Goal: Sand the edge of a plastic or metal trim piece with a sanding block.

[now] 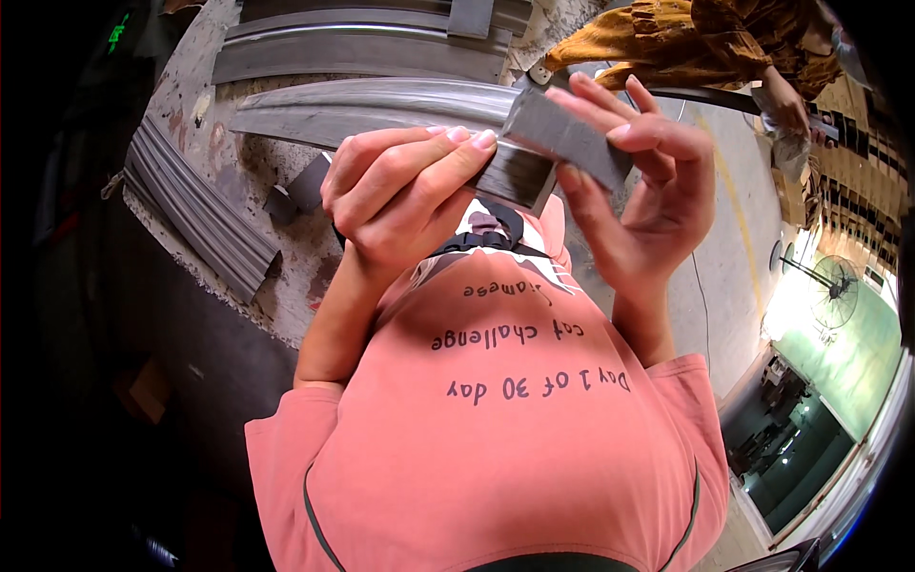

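Observation:
My left hand (405, 191) is closed on a short dark metal piece (517, 177) with a brushed face, its fingertips on the near-left end. My right hand (658, 191) grips a grey rectangular block (562, 135) that looks like a sanding sponge, between the thumb below and the fingers above. The block lies tilted across the upper right of the metal piece and appears to touch it. Both are held up in front of my chest, above the worktable. My fingers hide part of the metal piece.
Long grey metal profiles (372, 103) lie across the worn worktable (214, 143), with a bundle of ribbed strips (200, 214) at its left edge. Small dark blocks (295, 194) sit beside them. Far right, a person in brown clothing (667, 43) is near stacked cardboard (863, 143).

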The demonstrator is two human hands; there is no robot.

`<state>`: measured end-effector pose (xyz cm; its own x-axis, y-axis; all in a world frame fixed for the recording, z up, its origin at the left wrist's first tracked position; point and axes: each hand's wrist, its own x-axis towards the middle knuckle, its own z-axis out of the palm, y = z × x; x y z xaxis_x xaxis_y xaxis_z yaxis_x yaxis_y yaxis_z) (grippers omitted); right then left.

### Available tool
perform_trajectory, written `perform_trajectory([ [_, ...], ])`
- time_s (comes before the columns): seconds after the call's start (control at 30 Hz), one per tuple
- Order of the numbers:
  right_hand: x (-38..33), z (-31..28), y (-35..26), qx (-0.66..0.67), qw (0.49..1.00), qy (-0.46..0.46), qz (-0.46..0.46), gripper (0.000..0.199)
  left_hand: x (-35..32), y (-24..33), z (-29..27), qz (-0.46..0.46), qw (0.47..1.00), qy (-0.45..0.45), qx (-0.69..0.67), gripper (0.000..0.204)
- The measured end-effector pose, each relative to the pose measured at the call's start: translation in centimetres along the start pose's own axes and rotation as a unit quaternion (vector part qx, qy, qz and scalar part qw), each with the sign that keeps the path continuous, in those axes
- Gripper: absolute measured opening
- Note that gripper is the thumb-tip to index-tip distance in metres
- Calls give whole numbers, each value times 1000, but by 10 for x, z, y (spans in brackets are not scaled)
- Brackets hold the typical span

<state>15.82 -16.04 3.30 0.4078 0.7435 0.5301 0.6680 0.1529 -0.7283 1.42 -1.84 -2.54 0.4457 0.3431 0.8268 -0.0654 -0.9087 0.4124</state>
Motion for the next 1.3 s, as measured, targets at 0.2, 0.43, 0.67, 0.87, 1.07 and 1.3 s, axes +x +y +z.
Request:
perform_trajectory([
  [0.2, 4, -4, 2, 26, 1000, 17, 5, 43, 0, -2, 1, 8, 1000, -6, 1, 31],
  [0.43, 5, -5, 6, 16, 1000, 12, 16, 42, 1, -3, 2, 7, 1000, 5, -9, 32],
  [0.67, 12, -8, -4, -24, 999, -30, 10, 39, -3, -5, 3, 10, 1000, -13, -3, 34],
  [0.87, 12, -4, -8, -7, 999, -23, 42, 37, -4, -4, 5, 1, 1000, 8, -10, 35],
  [1.07, -17, -27, 8, -44, 980, 168, 95, 38, 4, -1, -7, -14, 1000, 24, -14, 35],
  [1.3, 5, -14, -11, 161, 965, 193, 77, 28, 2, 3, -16, -9, 998, 64, 18, 33],
])
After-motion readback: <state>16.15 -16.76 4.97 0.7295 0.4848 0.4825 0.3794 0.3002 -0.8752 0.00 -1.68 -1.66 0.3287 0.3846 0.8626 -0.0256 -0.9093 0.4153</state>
